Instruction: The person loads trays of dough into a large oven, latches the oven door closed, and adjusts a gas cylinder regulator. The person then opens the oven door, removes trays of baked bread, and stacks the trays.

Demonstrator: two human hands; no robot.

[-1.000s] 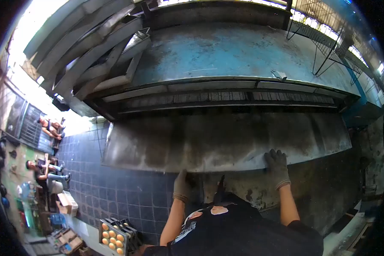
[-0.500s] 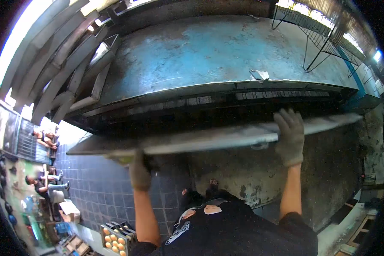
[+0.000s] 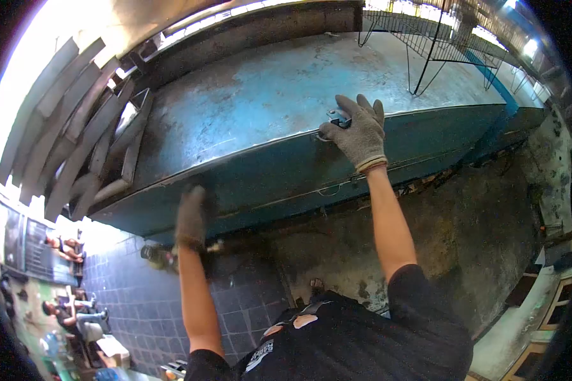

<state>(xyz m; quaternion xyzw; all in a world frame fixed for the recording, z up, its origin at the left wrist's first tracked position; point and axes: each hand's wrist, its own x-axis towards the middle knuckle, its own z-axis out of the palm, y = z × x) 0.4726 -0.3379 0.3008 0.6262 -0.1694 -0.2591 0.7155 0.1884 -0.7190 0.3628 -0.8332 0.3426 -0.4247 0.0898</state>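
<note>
A long metal door panel (image 3: 267, 171) stands upright against the front of a large box-shaped oven with a worn blue top (image 3: 279, 82). My right hand (image 3: 360, 132), in a grey knitted glove, is at the top edge of the panel. A small metal latch (image 3: 340, 119) sits between its thumb and forefinger; the other fingers stretch over the blue top. My left hand (image 3: 191, 219), also gloved, is in front of the panel's left part. Motion blurs its fingers, and I cannot tell whether it touches the panel. A thin wire handle (image 3: 328, 190) shows low on the panel.
A black wire rack (image 3: 432, 47) stands on the right of the oven top. Dark metal frames (image 3: 76, 127) are stacked at the left. Two people sit at the far left beside the tiled floor (image 3: 127, 286). A greenish object (image 3: 161, 257) shows below my left hand.
The panel has swung up from a tilted position and now covers the dark opening. My right hand has moved from the panel's edge up and left to the latch. My left hand has shifted left and up.
</note>
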